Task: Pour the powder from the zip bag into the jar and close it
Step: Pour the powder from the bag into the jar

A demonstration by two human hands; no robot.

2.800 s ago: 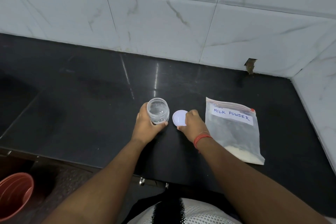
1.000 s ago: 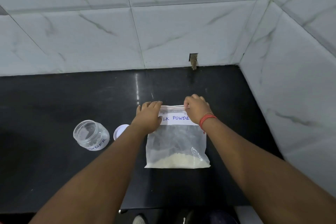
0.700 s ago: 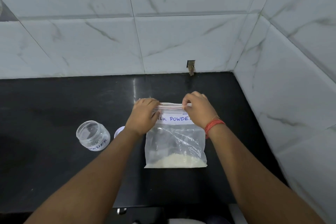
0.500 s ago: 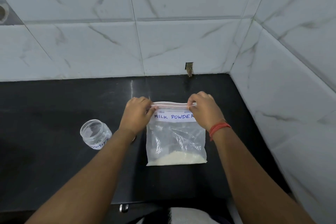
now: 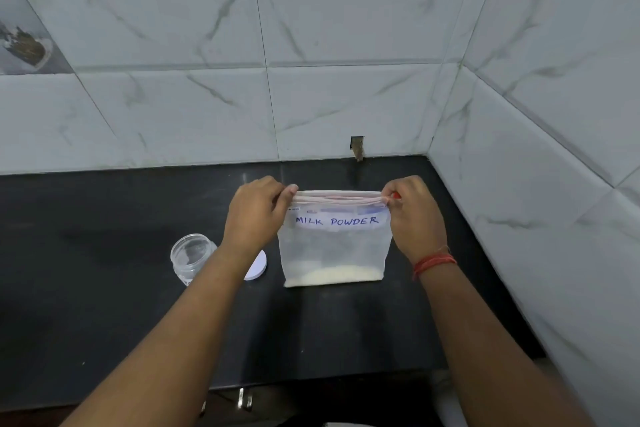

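Two hands, left point(image 5: 257, 215) and right point(image 5: 415, 215), pinch our bag point(image 5: 334, 246) seal's ends; jar point(image 5: 190, 256) sits open leftward, nearer our left.

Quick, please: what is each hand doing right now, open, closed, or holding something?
Left hand: closed, pinching the left top corner of the zip bag.
Right hand: closed, pinching the bag's right top corner.
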